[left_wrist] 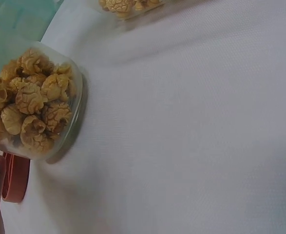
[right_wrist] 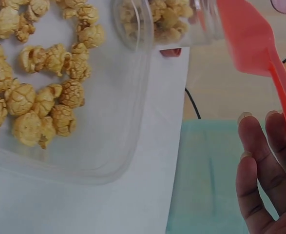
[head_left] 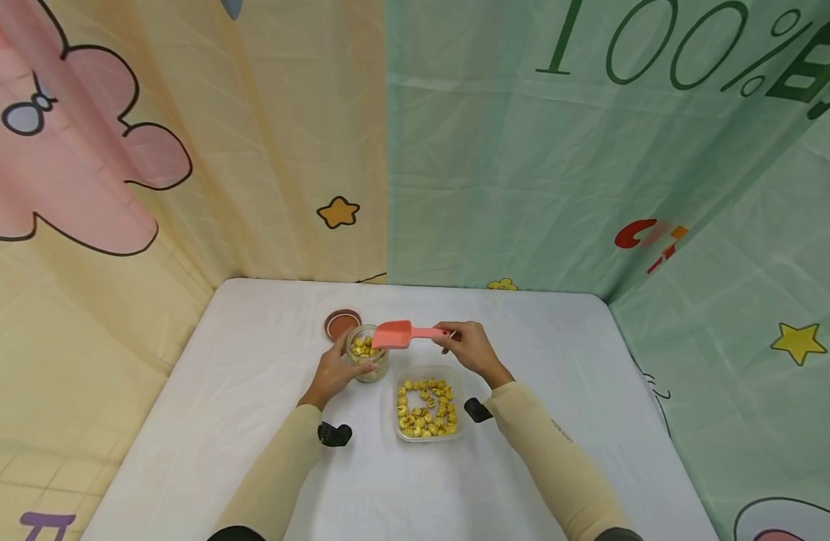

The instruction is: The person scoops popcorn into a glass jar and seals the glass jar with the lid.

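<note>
Scoop: I pinch the coral plastic scoop (head_left: 393, 334) by its thin handle in my right hand (head_left: 471, 350); its bowl hangs over the mouth of the jar, tilted slightly down.
Doing it well: I judge the bowl should sit squarely above the opening before I tip further, and the tilt should be slow, since the mouth looks hardly wider than the scoop and the pieces are light and would roll.
Jar: the small clear jar (head_left: 368, 355) stands upright on the table, just behind the tub, nearly full of caramel popcorn (left_wrist: 33, 105); the pieces are knobbly, golden-brown, glossy.
Left hand: my left hand (head_left: 335, 370) wraps the jar's side, fingers curled round it to steady it.
Right fingers: thumb and forefinger close on the handle; the other fingers (right_wrist: 254, 170) lie fairly straight, though the wrist view cuts them off.
Tub: the shallow clear tub (head_left: 429, 436), near me, holds a loose layer of popcorn.
Lid: a brown lid (head_left: 341, 323) lies flat behind the jar.
Table: white cloth-covered table (head_left: 252, 421).
</note>
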Tool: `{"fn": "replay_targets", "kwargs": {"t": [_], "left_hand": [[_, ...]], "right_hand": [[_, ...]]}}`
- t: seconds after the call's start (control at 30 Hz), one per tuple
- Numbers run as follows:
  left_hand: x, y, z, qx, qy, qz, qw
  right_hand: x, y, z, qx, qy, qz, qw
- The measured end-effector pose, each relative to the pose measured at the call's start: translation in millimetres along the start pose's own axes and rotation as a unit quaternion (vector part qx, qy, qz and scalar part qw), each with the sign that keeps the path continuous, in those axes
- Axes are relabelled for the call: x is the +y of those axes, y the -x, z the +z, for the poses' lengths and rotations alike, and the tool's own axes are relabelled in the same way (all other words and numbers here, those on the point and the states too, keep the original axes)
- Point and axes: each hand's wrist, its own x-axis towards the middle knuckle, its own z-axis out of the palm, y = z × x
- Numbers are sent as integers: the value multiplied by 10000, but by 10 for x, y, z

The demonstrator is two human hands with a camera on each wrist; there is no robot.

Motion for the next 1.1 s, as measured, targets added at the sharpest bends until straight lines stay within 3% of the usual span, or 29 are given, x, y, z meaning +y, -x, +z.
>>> {"fn": "replay_targets", "kwargs": {"t": [0.17,0.3,0.6,0.7,0.93,1.1], "left_hand": [[-71,45,-6,30,-61,19,10000],[-112,91,-8,81,76,219,9997],[-215,226,-6,208,154,297,9992],[-244,297,4,280,155,285,9991],[-317,482,38,487,248,345,9979],[-362,586,91,512,209,422,9976]], "right_hand": [[139,79,57,220,-352,0,9991],[214,137,81,374,-718,43,9967],[317,289,41,577,-1051,135,9927],[343,359,4,543,-1068,129,9927],[103,592,-227,454,-955,73,9944],[156,700,-314,467,-791,98,9957]]}}
